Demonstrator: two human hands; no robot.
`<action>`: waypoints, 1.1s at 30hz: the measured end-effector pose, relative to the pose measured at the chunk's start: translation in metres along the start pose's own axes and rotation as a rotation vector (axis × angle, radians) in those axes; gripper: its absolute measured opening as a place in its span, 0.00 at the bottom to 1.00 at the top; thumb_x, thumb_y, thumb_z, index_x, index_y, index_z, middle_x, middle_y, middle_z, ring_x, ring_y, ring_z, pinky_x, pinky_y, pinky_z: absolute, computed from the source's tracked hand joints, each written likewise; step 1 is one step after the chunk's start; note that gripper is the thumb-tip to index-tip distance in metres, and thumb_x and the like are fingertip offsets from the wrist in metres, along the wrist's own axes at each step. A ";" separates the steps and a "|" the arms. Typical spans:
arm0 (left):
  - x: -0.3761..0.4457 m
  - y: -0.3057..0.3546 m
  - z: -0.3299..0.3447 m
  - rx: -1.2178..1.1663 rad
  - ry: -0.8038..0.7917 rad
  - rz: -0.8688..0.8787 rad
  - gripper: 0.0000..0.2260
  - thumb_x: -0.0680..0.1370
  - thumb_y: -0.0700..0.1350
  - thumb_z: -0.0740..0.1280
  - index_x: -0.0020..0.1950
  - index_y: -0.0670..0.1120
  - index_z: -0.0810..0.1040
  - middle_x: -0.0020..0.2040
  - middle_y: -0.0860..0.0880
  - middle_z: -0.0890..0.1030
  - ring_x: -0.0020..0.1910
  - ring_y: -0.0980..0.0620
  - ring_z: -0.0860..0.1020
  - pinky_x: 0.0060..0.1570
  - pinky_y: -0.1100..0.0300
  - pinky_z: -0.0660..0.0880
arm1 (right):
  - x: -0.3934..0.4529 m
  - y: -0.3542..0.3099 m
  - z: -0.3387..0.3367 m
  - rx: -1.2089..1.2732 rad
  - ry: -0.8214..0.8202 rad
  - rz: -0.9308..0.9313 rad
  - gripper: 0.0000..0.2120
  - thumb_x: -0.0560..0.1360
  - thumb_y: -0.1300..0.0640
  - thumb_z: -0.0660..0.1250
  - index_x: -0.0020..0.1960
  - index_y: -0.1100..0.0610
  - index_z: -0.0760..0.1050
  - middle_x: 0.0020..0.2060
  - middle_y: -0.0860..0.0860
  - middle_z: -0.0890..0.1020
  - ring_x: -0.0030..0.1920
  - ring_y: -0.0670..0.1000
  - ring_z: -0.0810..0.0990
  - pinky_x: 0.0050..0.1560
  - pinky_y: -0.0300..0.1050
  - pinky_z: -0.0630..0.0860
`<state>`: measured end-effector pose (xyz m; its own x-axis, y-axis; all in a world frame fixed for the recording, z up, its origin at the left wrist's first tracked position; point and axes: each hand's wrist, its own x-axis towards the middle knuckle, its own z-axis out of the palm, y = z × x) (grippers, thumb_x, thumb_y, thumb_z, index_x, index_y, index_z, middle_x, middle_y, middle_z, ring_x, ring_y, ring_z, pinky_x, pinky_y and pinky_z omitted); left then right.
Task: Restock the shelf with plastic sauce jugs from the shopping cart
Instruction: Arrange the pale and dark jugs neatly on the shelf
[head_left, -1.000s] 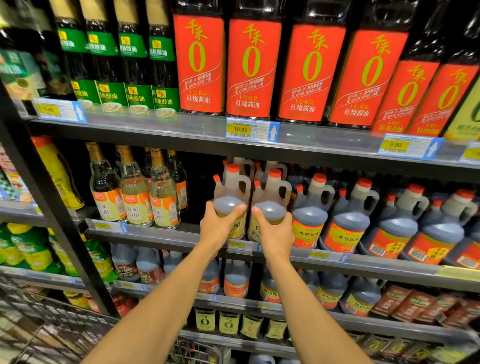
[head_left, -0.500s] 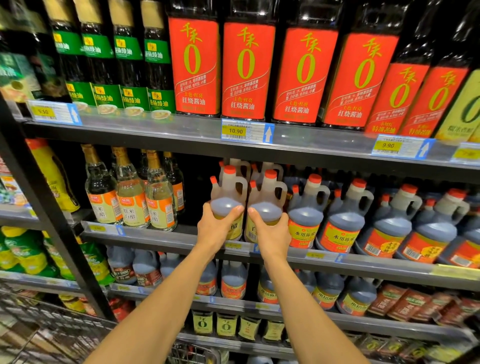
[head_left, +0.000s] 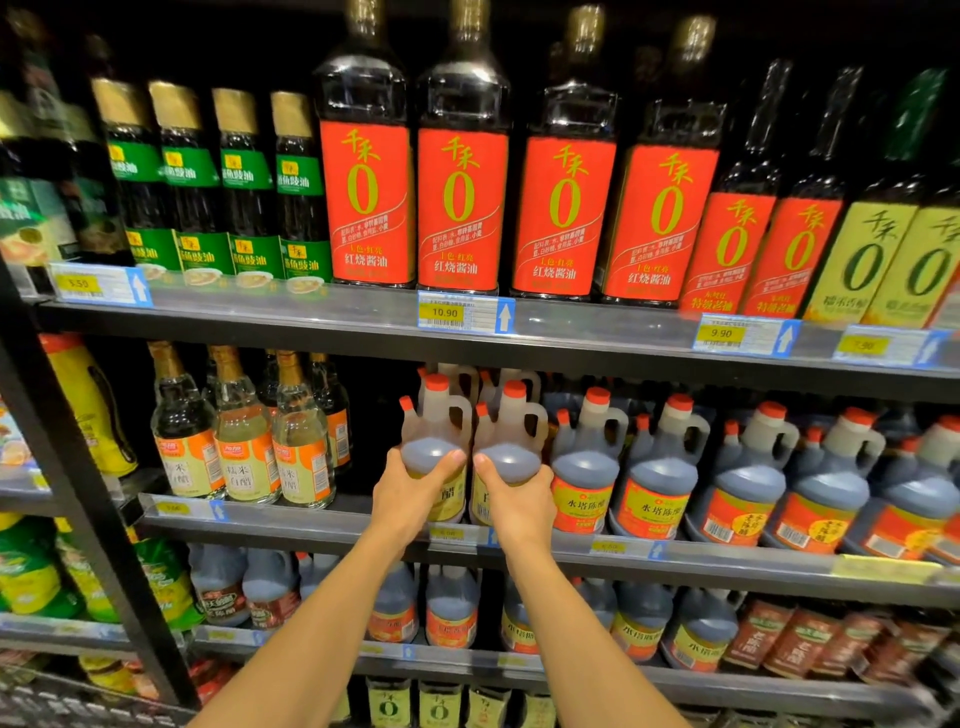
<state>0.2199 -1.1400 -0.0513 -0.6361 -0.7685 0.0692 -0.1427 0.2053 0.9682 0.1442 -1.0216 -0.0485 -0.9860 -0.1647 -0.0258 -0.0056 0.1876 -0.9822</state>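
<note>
Two plastic sauce jugs with red caps, dark liquid and yellow labels stand side by side at the front of the middle shelf (head_left: 322, 525). My left hand (head_left: 410, 493) grips the left jug (head_left: 434, 431) around its lower body. My right hand (head_left: 514, 499) grips the right jug (head_left: 511, 436) the same way. Both jugs are upright and close together, their bases at the shelf edge hidden behind my hands. More jugs of the same shape stand behind them.
A row of red-labelled jugs (head_left: 660, 483) fills the shelf to the right. Clear vinegar bottles (head_left: 244, 447) stand to the left, with a dark gap between. Tall soy sauce bottles (head_left: 460, 208) line the shelf above. The cart's wire edge (head_left: 62, 712) shows bottom left.
The view has tilted upward, so the shelves sit lower in frame. Both hands keep their hold on the two jugs at the shelf front.
</note>
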 end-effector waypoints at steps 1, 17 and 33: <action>0.000 0.001 0.000 0.005 0.001 -0.004 0.32 0.71 0.65 0.75 0.67 0.49 0.71 0.61 0.48 0.78 0.59 0.48 0.77 0.55 0.55 0.74 | 0.000 0.000 -0.001 0.000 -0.006 0.003 0.39 0.69 0.37 0.77 0.69 0.57 0.67 0.66 0.57 0.76 0.67 0.59 0.74 0.66 0.56 0.74; -0.037 0.022 -0.021 0.293 0.007 0.222 0.26 0.79 0.56 0.71 0.71 0.46 0.70 0.64 0.47 0.78 0.65 0.44 0.77 0.63 0.49 0.74 | -0.026 -0.007 -0.057 -0.329 -0.206 -0.214 0.26 0.78 0.43 0.69 0.68 0.57 0.69 0.56 0.52 0.78 0.62 0.57 0.78 0.51 0.46 0.71; -0.168 0.050 -0.085 1.382 -0.340 0.435 0.41 0.80 0.72 0.47 0.84 0.46 0.47 0.84 0.45 0.49 0.83 0.44 0.46 0.78 0.41 0.48 | -0.148 -0.027 -0.172 -1.270 -0.355 -0.502 0.40 0.81 0.32 0.56 0.82 0.57 0.54 0.80 0.59 0.58 0.79 0.62 0.58 0.77 0.60 0.59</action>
<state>0.3838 -1.0522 0.0061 -0.9312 -0.3623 0.0396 -0.3644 0.9241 -0.1148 0.2617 -0.8356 0.0140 -0.7416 -0.6696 0.0404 -0.6706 0.7384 -0.0713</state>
